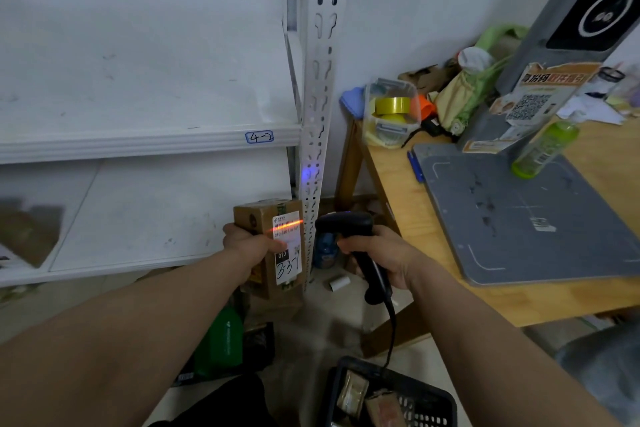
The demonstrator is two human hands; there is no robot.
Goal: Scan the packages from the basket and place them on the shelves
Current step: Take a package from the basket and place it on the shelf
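Observation:
My left hand (247, 244) grips a brown cardboard package (266, 218), held upright in front of the shelf post. Its white label (288, 253) faces me, with "3-3-1" handwritten on it. My right hand (379, 255) holds a black corded barcode scanner (349, 227) aimed left at the package. An orange scan line crosses the top of the label. The black plastic basket (429, 395) sits on the floor at the bottom, with more brown packages (353, 392) inside. The white metal shelves (149, 142) stand at the left, one tier tagged "4-2".
A wooden table (398, 204) stands at the right with a grey scanning stand (519, 218), a green bottle (545, 146), a clear box of tape rolls (391, 111) and clutter. A green bag (221, 340) and small items lie on the floor. A cardboard box (29, 232) rests on the lower shelf, left.

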